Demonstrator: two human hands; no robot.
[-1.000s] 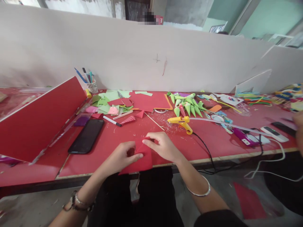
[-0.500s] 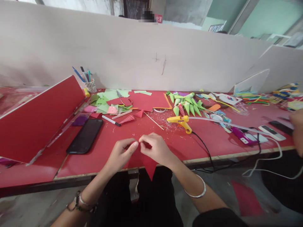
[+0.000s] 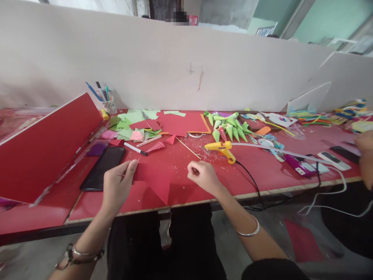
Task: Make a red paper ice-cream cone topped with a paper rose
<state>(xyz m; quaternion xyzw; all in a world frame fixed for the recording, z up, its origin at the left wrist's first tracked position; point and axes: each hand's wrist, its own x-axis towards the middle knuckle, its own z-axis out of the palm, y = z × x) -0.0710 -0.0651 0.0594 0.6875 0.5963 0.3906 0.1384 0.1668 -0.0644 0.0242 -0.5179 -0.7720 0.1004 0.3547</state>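
A sheet of red paper (image 3: pixel 159 179), with one corner pointing toward me, hangs from my left hand (image 3: pixel 118 182). My left thumb and fingers are closed on its left edge, close to the black phone (image 3: pixel 105 167). Some distance to the right, my right hand (image 3: pixel 204 177) is curled with its fingertips together, off the paper. Whatever it may hold is hidden by the fingers. Beyond it lies a yellow glue gun (image 3: pixel 220 147) with a clear glue stick (image 3: pixel 262 149) in its back end. A thin wooden stick (image 3: pixel 189 148) lies left of the glue gun.
Green paper cones (image 3: pixel 231 130) are heaped at the back, with paper scraps (image 3: pixel 125 126) to their left. A red board (image 3: pixel 49 151) leans at left beside a pen cup (image 3: pixel 109 105). The glue gun's black cord (image 3: pixel 253 182) drops over the table edge. Another person's hand (image 3: pixel 366 155) shows at right.
My hands have drawn apart from a shared pinch. The left has moved left with the red paper, which is spread out more, while the right has come off it to the right.
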